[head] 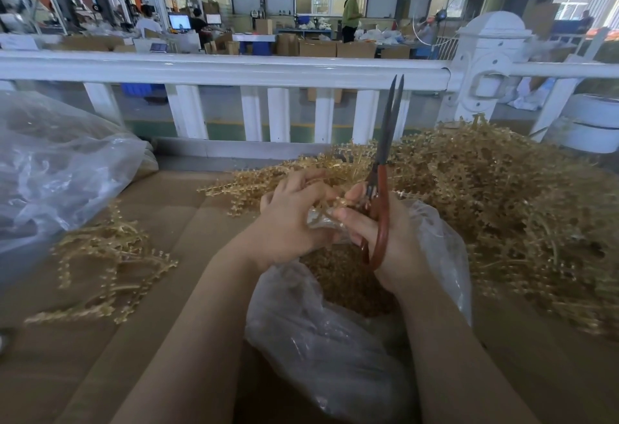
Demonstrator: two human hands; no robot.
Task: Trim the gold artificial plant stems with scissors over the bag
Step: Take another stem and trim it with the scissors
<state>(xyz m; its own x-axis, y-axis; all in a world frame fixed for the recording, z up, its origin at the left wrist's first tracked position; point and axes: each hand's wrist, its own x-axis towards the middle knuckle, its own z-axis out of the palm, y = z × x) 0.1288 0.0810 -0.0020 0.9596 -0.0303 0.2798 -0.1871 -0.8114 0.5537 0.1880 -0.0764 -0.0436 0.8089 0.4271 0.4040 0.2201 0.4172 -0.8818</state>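
My left hand grips a gold plant stem whose branches fan out to the left and away from me. My right hand holds red-handled scissors, blades together and pointing up, while its fingertips pinch the stem's end next to the left hand. Both hands hover over a clear plastic bag that holds a heap of brown-gold trimmings.
A big pile of gold stems lies to the right on the cardboard-covered table. A few loose stems lie at the left. A large clear plastic bag sits far left. A white railing runs behind the table.
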